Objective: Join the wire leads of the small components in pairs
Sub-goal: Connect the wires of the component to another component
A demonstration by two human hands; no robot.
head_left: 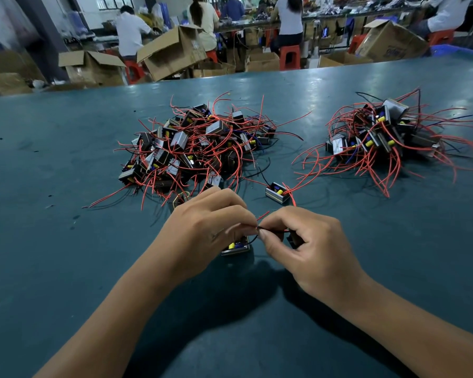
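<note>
Both hands meet at centre of green surface (pixel 66 268). Left hand (pixel 202 230) and right hand (pixel 306 246) pinch fingertips together on thin black lead (pixel 271 229); short red lead end (pixel 263 214) sticks up just behind pinch. Small component (pixel 236 246) sits on surface under left hand. Lone component (pixel 277 192) just beyond hands. Big pile (pixel 197 148) beyond hands to left, second pile (pixel 385 137) beyond to right.

Bright, even overhead light falls on the matte teal tabletop (pixel 66 159) — pale glare patches sheen far beyond the left hand (pixel 208 230) and right hand (pixel 306 246). Soft dark shadows pool under both forearms. Wide-angle bending curves the far edges — background workers look soft.
</note>
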